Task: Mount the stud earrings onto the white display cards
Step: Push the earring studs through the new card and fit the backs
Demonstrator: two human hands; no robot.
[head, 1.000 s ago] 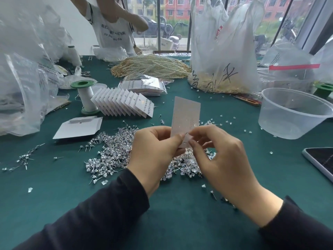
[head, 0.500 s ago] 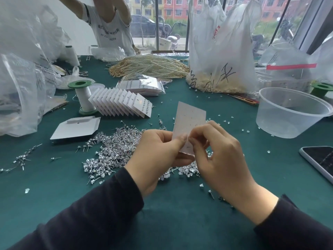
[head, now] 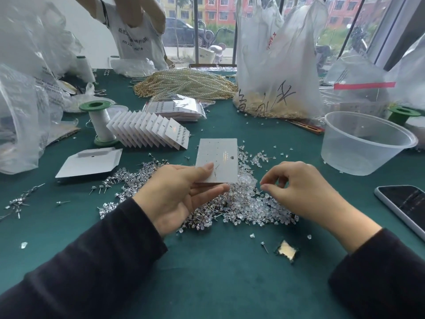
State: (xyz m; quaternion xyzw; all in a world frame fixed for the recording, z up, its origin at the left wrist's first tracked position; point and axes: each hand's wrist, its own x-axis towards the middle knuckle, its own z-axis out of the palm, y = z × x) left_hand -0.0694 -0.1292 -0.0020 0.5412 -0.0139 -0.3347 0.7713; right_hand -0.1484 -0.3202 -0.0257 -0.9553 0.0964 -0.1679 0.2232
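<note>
My left hand (head: 174, 199) holds a white display card (head: 220, 157) by its lower left corner, tilted flat above the table. Two thin stud posts stick out of the card near my thumb. My right hand (head: 305, 192) hovers apart from the card on its right, fingers curled, thumb and forefinger close together over a heap of clear earring backs (head: 253, 206). Nothing shows between those fingertips. A pile of silver stud earrings (head: 138, 178) lies under and left of my left hand. A fanned row of filled cards (head: 149, 132) stands behind.
Folded white card stock (head: 89, 162) lies at left, a green-capped spool (head: 101, 120) behind it. A clear plastic bowl (head: 345, 157) and a phone (head: 404, 203) are at right. Plastic bags (head: 276, 65), pearl strands (head: 188, 86) and a person (head: 135, 35) fill the far side.
My right hand has let go of the card and moved right, down toward the clear backs. My left hand has tipped the card from upright to nearly flat.
</note>
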